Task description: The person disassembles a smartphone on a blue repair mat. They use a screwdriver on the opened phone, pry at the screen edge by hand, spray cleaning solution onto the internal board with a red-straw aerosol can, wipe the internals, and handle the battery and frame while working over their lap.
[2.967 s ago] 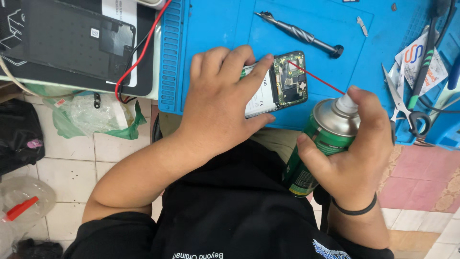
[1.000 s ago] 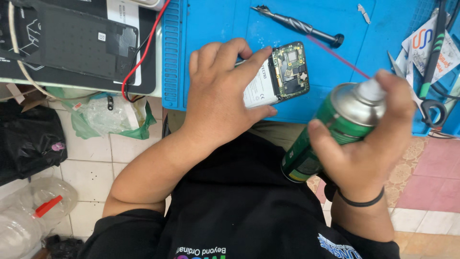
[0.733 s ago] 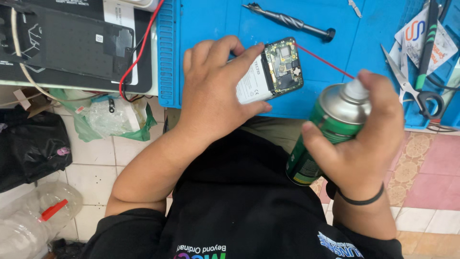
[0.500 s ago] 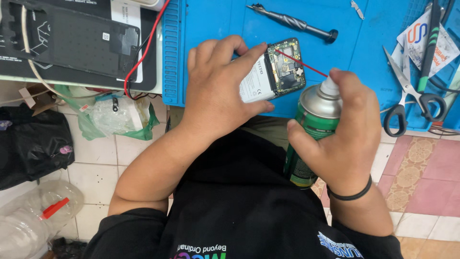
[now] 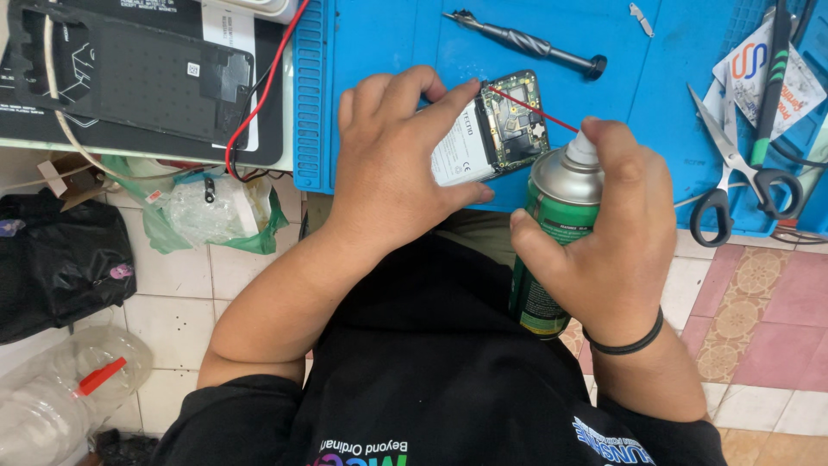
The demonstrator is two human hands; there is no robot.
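The opened phone (image 5: pixel 493 128), its back cover off so the white battery and the green circuit board show, sits in the head view over the near edge of the blue mat (image 5: pixel 388 34) that covers the surface. The left hand (image 5: pixel 392 168) is closed around it from the left, thumb under the lower edge and fingers curled over the upper edge, holding it tilted with the board end toward the right. The right hand (image 5: pixel 617 233) is wrapped around a green spray can (image 5: pixel 552 242) with a bare metal shoulder, gripping it upright just below and to the right of the phone; the index finger rests on the white nozzle. A thin red straw (image 5: pixel 530 110) runs from the nozzle up and left, its tip lying over the upper corner of the circuit board. A black band circles the right wrist.

Farther back on the mat lies a dark screwdriver (image 5: pixel 526 41), at an angle and well clear of the phone. To the right, black-handled scissors (image 5: pixel 733 164) lie half open beside a green-and-black tool (image 5: pixel 770 86) and a printed card. Left of the mat, a black phone back panel (image 5: pixel 138 73) lies flat on a dark pad, with a red wire (image 5: pixel 259 95) curving past its right edge. Below the surface, on the tiled floor, are a green plastic bag (image 5: pixel 207 211), a black bag (image 5: pixel 60 263) and a clear plastic bottle (image 5: pixel 65 401) with a red part.
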